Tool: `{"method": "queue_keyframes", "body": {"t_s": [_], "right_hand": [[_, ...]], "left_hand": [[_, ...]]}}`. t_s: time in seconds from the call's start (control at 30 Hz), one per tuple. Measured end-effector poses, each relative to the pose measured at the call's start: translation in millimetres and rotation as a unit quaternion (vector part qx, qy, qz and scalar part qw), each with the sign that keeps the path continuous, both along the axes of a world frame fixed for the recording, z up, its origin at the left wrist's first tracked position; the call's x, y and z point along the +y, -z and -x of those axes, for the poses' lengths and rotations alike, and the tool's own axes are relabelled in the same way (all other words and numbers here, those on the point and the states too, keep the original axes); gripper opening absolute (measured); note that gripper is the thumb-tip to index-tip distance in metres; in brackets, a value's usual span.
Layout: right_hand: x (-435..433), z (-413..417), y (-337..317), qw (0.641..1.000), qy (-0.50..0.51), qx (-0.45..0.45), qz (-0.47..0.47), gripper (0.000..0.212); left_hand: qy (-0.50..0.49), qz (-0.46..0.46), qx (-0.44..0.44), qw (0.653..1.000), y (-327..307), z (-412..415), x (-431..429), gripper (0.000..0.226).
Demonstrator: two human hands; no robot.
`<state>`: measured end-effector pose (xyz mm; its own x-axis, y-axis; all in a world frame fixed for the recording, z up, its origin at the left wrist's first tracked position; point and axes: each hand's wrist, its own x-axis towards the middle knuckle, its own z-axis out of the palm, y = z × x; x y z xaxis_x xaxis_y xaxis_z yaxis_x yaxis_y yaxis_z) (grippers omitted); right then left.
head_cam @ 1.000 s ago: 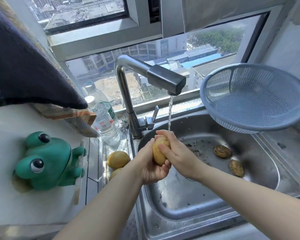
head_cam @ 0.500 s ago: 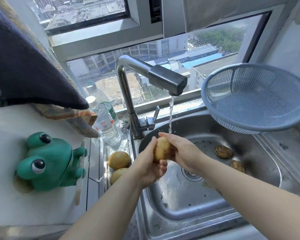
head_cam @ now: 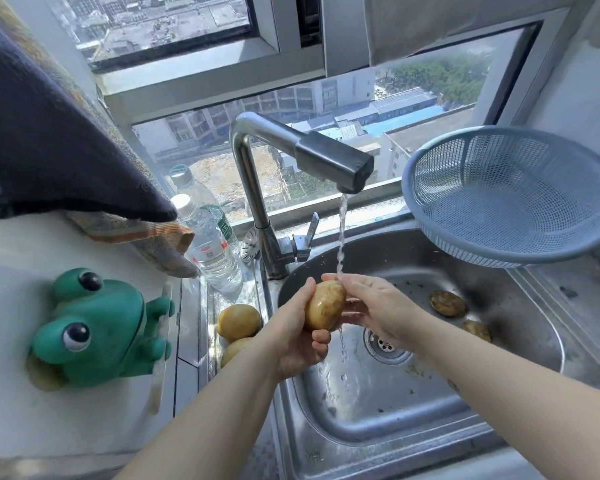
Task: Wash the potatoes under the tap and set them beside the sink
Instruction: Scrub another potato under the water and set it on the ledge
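The potato [head_cam: 325,305] is above the left half of the sink [head_cam: 378,414], directly in the stream of water [head_cam: 342,230] from the tap [head_cam: 326,161], which stands at the sink's back-left corner. Your left hand [head_cam: 293,337] grips the potato from the sink's left side, with the thumb up its side and the fingers curled beneath it. Your right hand [head_cam: 378,308] holds the opposite side, with the thumb over the top where the water strikes and the fingers curved round the far face.

Inside the sink, toward its right wall, lie two dark soiled potatoes [head_cam: 448,303], apart from each other and from the drain [head_cam: 385,344] at the sink's centre. Just left of the sink, two clean yellow potatoes [head_cam: 238,321] lie on the steel ledge, the nearer one partly hidden by your left forearm. Two clear bottles [head_cam: 210,244] stand at the sink's back-left. A blue colander [head_cam: 510,195] sits tilted above the sink's back-right corner. Farther left of the sink is a green frog [head_cam: 97,327], below a dark hanging cloth [head_cam: 49,140].
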<state>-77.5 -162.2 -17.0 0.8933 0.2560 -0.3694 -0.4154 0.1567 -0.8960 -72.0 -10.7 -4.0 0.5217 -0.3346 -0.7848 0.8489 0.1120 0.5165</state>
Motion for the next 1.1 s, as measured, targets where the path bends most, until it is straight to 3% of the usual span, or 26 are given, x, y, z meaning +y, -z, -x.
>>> {"method": "queue_keyframes", "body": {"t_s": [0.07, 0.13, 0.23, 0.33, 0.43, 0.53, 0.8, 0.93, 1.1], "right_hand": [[-3.9, 0.5, -5.1, 0.989, 0.012, -0.048, 0.139, 0.032], [-8.5, -0.7, -5.4, 0.955, 0.065, -0.111, 0.268, 0.037], [-9.9, -1.2, -5.3, 0.926, 0.087, -0.177, 0.322, 0.025], [-7.9, -1.9, -7.2, 0.934, 0.103, -0.168, 0.297, 0.013], [-0.4, -0.8, -10.7, 0.978, 0.077, -0.105, 0.161, 0.019], [14.5, 4.3, -11.4, 0.994, 0.034, -0.073, 0.073, 0.030], [31.0, 13.4, -10.0, 0.974, 0.027, -0.155, 0.161, 0.022], [40.6, 4.3, -14.2, 0.992, 0.115, -0.029, 0.046, 0.028], [39.2, -4.3, -15.6, 0.983, 0.154, 0.075, -0.068, 0.032]], "left_hand": [[0.006, -0.006, -0.006, 1.000, 0.9, 1.3, 0.5, 0.056], [0.006, -0.010, -0.010, 1.000, 1.2, 2.1, 0.3, 0.056], [0.008, -0.015, -0.020, 1.000, 0.3, 1.8, -0.4, 0.055], [0.011, -0.026, -0.031, 0.999, -2.0, -0.6, -1.4, 0.054], [0.013, -0.026, -0.035, 0.999, -4.7, -1.5, -3.1, 0.054], [0.016, -0.018, -0.042, 0.999, -7.5, -0.2, -7.4, 0.054], [-0.040, 0.028, 0.024, 0.999, -4.6, 0.3, -3.8, 0.056], [-0.054, -0.006, -0.039, 0.998, -2.9, 4.4, -7.2, 0.047], [-0.047, -0.042, -0.059, 0.996, -4.9, 5.0, -8.5, 0.049]]}}
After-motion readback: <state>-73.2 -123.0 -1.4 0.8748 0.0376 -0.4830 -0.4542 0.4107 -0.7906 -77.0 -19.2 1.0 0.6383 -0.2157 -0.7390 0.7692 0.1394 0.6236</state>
